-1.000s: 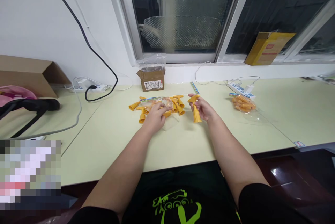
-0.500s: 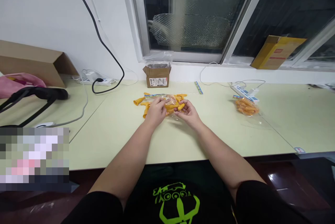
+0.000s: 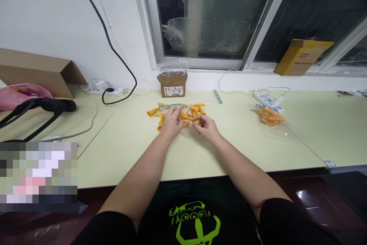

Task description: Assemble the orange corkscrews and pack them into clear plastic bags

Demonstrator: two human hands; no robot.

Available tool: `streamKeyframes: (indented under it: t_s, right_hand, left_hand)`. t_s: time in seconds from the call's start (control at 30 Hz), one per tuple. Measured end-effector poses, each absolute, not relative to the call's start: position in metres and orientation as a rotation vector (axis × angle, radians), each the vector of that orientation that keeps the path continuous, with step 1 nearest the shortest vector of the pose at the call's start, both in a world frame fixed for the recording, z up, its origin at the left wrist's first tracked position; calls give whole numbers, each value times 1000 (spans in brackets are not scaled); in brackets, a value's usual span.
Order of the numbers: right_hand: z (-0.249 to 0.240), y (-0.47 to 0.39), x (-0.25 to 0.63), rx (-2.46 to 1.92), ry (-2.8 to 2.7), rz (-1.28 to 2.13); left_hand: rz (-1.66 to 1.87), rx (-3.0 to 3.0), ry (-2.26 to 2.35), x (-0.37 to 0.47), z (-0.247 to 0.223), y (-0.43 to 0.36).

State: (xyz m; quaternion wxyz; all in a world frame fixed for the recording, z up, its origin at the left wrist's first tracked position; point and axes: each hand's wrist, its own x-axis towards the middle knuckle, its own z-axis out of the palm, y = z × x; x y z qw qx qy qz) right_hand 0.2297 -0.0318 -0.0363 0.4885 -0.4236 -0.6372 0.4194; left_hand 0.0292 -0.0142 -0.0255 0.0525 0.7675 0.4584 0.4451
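My left hand [image 3: 171,124] is closed around the left end of a small yellow plastic piece [image 3: 186,117] with a ridged, narrow part. Fingertips of my right hand [image 3: 208,127] pinch its right end. Several more yellow plastic pieces [image 3: 153,112] lie around and behind my hands, some flared like a cone, others T-shaped. A clear plastic bag with a blue-green printed header strip [image 3: 171,105] lies among them, partly hidden by my hands. What exactly the pieces form cannot be made out.
To the right lies a clear bag of yellow-orange pieces [image 3: 270,117], before a white power strip [image 3: 269,102]. A small open cardboard box [image 3: 172,86] stands by the wall, with a printed strip [image 3: 217,96] nearby. At the left are a black frame [image 3: 43,109] and a black cable [image 3: 114,52].
The yellow piece has turned between my hands, and its rounded right end no longer shows. My right fingers have shifted slightly and now pinch the narrow end.
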Motion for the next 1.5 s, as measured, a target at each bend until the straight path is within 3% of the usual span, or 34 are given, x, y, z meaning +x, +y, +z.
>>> streamKeyframes:
  t_s: [0.23,0.53,0.77,1.03,1.3,1.5]
  right_hand:
    - [-19,-42,241,-975,-1689,747]
    - [-9,-35,260,-842,-1464,752]
    - [-12,-31,263,-987,-1442,629]
    - [-13,-29,269,-926,-1283,570]
    - [-14,-36,264,-874,-1786,594]
    - [-11,-39,260,-953,-1835,475]
  left_hand:
    - [1490,2126,1518,26,-26,-10]
    - [1556,2275,1334,27,-16,-16]
    - [1406,2400,1272,28,-13,-20]
    - [1023,2563,1503,32,-25,-24]
    - [1032,2566,1453,31,-26,-22]
    - [1034,2565,1389,26,-26,-22]
